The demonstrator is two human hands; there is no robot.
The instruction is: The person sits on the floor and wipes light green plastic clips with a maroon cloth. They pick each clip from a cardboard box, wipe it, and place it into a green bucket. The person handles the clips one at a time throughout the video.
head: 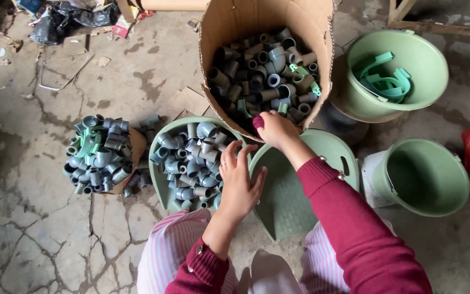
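Right hand (274, 128) reaching into cardboard box (316, 32) of pipe fittings (262, 71), grip unclear; left hand (239, 182) open over green tray (161, 182).

Maroon buttoned sleeves (354, 218) — pink-striped trousers (169, 250)

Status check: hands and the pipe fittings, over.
Right hand reaching into cardboard box of grey plastic pipe fittings. Left hand open over green scoop tray. Nothing blocking.

head view, steeply down, close
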